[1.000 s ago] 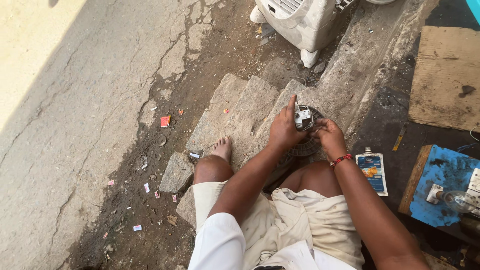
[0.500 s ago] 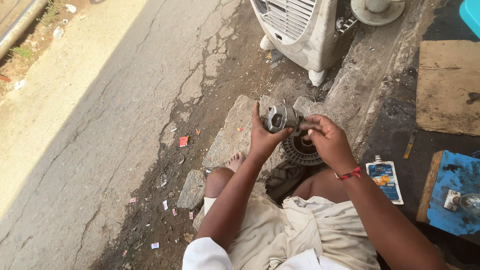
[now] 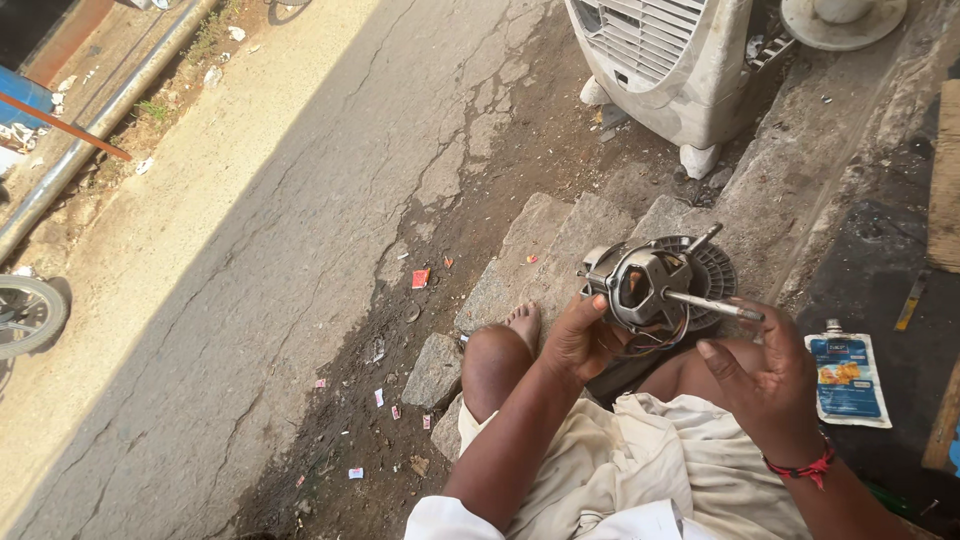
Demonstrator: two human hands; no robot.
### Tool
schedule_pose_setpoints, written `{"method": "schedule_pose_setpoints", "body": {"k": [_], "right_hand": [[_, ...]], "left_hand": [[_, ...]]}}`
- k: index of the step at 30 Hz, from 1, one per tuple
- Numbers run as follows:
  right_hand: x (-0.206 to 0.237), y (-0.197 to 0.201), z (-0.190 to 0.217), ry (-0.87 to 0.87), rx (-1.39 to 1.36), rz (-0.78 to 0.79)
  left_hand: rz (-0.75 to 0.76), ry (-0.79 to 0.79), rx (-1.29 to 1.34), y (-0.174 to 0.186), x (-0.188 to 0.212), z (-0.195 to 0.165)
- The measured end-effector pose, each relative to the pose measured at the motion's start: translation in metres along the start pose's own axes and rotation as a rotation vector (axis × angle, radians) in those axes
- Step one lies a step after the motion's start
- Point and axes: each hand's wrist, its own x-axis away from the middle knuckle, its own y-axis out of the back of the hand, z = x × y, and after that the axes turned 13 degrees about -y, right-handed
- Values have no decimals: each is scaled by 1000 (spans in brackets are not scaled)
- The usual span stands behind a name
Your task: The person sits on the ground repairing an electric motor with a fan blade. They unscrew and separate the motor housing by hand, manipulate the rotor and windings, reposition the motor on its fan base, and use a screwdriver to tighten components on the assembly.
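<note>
Roadside repair spot, cracked pavement [image 3: 300, 200], stone steps [image 3: 560, 240] (littered), air cooler [image 3: 660, 60]

White air cooler [image 3: 665, 60], blue pouch [image 3: 846, 378], wheel [image 3: 28, 315], stone steps [image 3: 545, 250].

Grey metal motor [image 3: 645, 288], blue pouch [image 3: 846, 378] (orange patch), red wrist thread [image 3: 800, 468].

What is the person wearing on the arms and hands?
Both hands are bare, without gloves. The left hand has nothing on its wrist. The right hand has a red thread band around the wrist. A white sleeve covers the left upper arm; both forearms are uncovered.
</note>
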Motion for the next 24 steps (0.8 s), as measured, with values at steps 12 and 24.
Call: {"method": "schedule_pose_setpoints", "body": {"k": [12, 24], "right_hand": [[-12, -1, 81, 404, 480, -50], [-6, -5, 91, 474, 580, -5]], "left_hand": [[64, 210, 310, 32, 17, 18], [164, 242, 362, 16, 29, 25]]}}
